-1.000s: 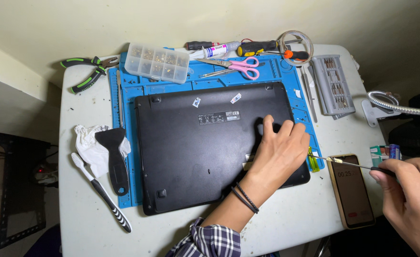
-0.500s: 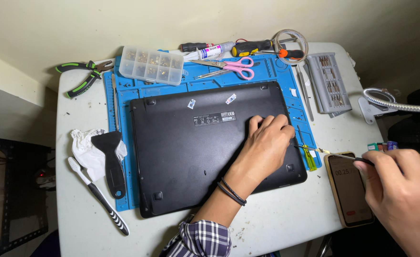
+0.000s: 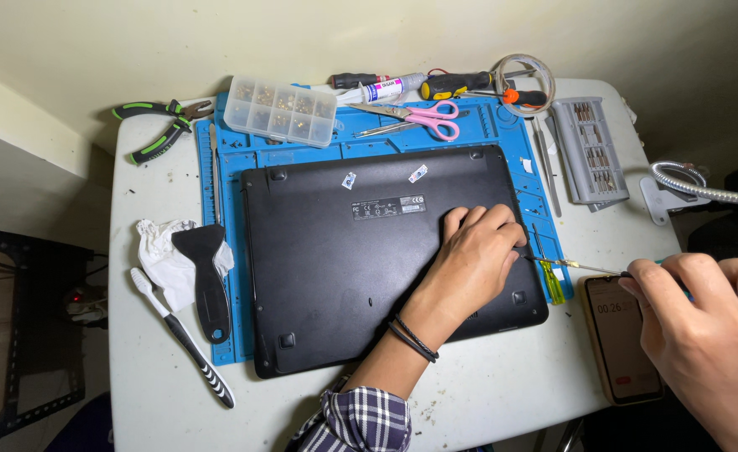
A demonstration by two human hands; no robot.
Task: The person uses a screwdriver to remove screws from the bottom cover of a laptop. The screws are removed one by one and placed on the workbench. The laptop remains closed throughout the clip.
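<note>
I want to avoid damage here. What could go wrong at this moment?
The screwdriver comes in at a shallow slant toward the laptop edge, so its tip might slip and scratch the case or prick the left hand resting right beside it. A freed screw could also roll off the blue mat onto the littered table.

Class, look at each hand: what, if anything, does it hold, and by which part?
The right hand holds a thin screwdriver by its handle end. The left hand holds nothing; it rests flat on the laptop.

Plaid sleeve (image 3: 367, 417), black wristbands (image 3: 411, 339) on left arm.
</note>
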